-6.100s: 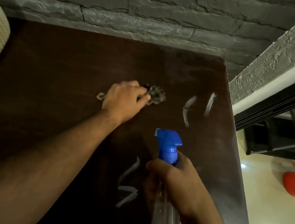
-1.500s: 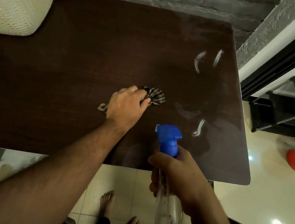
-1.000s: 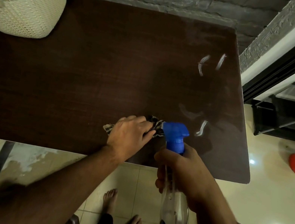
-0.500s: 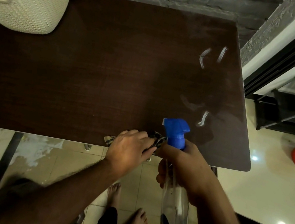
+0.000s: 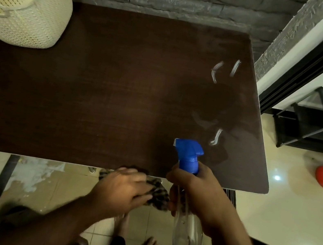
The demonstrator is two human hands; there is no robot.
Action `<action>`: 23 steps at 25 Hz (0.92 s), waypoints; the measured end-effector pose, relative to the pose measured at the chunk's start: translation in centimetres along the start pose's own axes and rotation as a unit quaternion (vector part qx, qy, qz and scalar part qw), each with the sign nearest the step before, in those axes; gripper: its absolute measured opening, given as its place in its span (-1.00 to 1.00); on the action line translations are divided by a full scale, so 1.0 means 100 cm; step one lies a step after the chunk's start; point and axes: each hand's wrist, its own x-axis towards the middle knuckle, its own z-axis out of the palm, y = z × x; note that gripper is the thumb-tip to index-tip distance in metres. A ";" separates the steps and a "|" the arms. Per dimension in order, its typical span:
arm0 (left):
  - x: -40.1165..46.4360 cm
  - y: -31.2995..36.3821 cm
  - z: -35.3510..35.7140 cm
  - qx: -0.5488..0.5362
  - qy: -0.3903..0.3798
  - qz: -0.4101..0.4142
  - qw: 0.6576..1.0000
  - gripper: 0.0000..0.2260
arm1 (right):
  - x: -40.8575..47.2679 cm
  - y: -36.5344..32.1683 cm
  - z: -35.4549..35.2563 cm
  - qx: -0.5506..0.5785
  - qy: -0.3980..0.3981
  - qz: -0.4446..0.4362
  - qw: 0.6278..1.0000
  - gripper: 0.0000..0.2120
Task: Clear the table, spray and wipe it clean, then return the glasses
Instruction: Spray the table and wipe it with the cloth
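worktop [image 5: 105, 91]: dark wood, against a grey stone wall; pale streaks of glare or wet film on its right side, which of the two cannot be told.
left hand [image 5: 123, 187]: yours, fingers curled over the cloth [image 5: 157, 195], which sits at and just past the near edge.
right hand [image 5: 195, 195]: yours, wrapped round the neck of the bottle [image 5: 188, 155], blue head upright above the near edge.
step in hand, as judged: wiping the near strip. to do it well, bring the cloth fully back onto the worktop, press it flat, run overlapping passes toward the streaked right side, and keep the bottle clear of its path.
basket [image 5: 24, 1]: cream, perforated, far left corner; contents hidden.
bottle contents: clear body, level not readable.
glasses: none in view.
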 end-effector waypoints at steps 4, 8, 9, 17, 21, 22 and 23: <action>0.052 -0.020 -0.031 -0.005 0.075 -0.037 0.996 -0.77 | 0.008 -0.005 -0.005 0.014 -0.002 -0.001 1.000 -0.82; 0.117 -0.039 -0.027 0.047 0.041 -0.095 0.994 -0.78 | 0.018 -0.015 -0.007 0.026 -0.001 -0.005 1.000 -0.85; 0.125 -0.043 -0.023 0.057 0.044 -0.109 0.991 -0.77 | 0.022 -0.016 -0.010 0.025 0.003 -0.008 1.000 -0.85; 0.175 -0.065 -0.013 0.090 0.096 -0.149 0.980 -0.76 | 0.055 -0.030 -0.033 0.069 0.008 -0.004 0.998 -0.80; 0.204 -0.082 -0.018 0.091 0.104 -0.159 0.978 -0.75 | 0.077 -0.039 -0.045 0.085 -0.003 -0.001 0.996 -0.80; 0.214 -0.087 -0.020 0.093 0.100 -0.167 0.976 -0.75 | 0.083 -0.041 -0.048 0.083 -0.004 -0.002 0.997 -0.80; 0.224 -0.093 -0.022 0.095 0.098 -0.174 0.975 -0.75 | 0.089 -0.044 -0.051 0.078 -0.005 -0.003 0.997 -0.80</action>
